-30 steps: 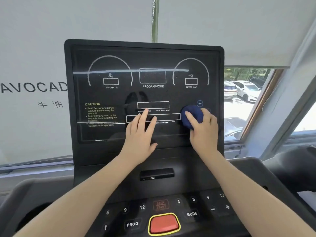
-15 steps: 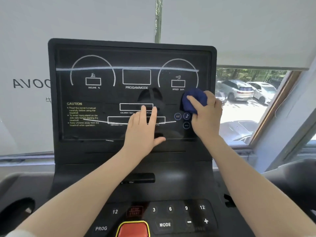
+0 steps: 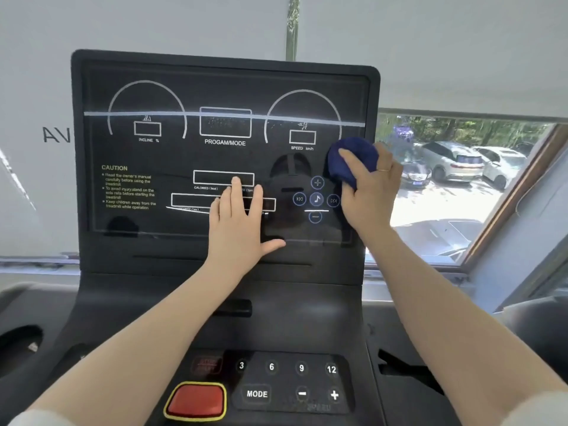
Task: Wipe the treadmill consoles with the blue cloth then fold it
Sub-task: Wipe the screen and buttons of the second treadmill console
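R hand (image 3: 370, 186) grips bunched blue cloth (image 3: 350, 159) at console (image 3: 153, 247) screen's right edge, fingers half-hiding it; L hand (image 3: 238, 221) flat, fingers together, covering center readouts w/ labels partly unreadable.

- We see the console (image 3: 129, 241), black and upright, with a window (image 3: 461, 186) to its right.
- Our right hand (image 3: 370, 192) grips the blue cloth (image 3: 356, 153) bunched against the panel's right edge, just above the round music buttons (image 3: 316, 199).
- Our left hand (image 3: 238, 224) lies flat on the panel's lower middle, fingers straight.
- A red button (image 3: 195, 401) sits at the near edge.
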### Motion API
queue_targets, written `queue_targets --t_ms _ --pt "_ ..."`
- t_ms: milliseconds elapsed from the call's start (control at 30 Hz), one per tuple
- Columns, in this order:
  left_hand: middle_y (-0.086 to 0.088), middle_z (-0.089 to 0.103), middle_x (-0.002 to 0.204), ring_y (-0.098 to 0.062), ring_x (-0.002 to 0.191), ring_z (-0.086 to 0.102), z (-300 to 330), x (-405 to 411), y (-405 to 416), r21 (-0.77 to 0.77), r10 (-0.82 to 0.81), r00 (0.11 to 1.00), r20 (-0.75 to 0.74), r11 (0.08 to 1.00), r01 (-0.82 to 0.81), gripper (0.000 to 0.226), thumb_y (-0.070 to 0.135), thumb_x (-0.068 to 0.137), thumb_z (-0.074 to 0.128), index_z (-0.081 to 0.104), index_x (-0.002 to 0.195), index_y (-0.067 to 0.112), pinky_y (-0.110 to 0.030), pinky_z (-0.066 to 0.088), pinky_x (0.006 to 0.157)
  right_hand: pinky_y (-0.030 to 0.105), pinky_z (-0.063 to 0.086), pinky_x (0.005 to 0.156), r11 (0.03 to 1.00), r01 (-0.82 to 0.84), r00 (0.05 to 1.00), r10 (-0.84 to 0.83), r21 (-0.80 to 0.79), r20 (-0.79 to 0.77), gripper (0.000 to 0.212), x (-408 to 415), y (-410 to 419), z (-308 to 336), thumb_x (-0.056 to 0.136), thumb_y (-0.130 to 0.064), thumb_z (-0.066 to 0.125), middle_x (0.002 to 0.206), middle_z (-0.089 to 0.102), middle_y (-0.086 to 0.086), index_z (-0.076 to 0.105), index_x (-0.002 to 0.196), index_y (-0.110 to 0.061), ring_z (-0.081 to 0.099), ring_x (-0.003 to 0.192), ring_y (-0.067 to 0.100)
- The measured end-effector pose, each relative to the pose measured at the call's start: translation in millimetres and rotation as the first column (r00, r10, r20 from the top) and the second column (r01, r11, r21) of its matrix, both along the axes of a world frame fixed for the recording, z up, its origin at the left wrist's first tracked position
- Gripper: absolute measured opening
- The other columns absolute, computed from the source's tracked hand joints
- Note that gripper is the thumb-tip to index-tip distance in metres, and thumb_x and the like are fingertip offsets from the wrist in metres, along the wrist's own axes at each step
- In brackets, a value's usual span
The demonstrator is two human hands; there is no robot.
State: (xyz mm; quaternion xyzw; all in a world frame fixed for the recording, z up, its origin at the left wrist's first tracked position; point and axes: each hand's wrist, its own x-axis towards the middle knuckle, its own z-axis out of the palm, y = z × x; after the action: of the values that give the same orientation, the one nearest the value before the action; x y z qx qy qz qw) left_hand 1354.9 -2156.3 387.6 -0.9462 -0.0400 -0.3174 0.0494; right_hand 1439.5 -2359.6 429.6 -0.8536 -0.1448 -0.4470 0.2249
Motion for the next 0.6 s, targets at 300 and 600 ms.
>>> queue_targets --t_ms 300,600 --pt "-0.029 0.025 0.147 -0.041 0.132 0.033 0 -1 -5 -0.026 0.021 0.999 -0.03 0.999 -0.022 0.108 0.069 0.06 0.067 0.031 0.144 0.01 -0.049 0.03 0.106 0.038 0.03 0.079 0.816 -0.259 0.944 0.327 -0.516 0.044 0.049 -39 -25 -74 0.069 -0.027 0.05 0.121 0.047 0.011 0.054 0.117 -0.03 0.047 0.088 0.032" --pt "-0.03 0.025 0.147 -0.043 0.133 0.032 -3 -1 -4 -0.051 0.006 1.0 -0.012 0.999 -0.006 0.106 0.066 0.061 0.069 0.033 0.143 0.009 -0.052 0.028 0.106 0.037 0.034 0.075 0.926 -0.212 0.97 0.239 -0.312 0.053 0.054 -34 -23 -73 0.063 -0.026 0.055 0.119 0.051 0.02 0.056 0.117 -0.025 0.053 0.087 0.036"
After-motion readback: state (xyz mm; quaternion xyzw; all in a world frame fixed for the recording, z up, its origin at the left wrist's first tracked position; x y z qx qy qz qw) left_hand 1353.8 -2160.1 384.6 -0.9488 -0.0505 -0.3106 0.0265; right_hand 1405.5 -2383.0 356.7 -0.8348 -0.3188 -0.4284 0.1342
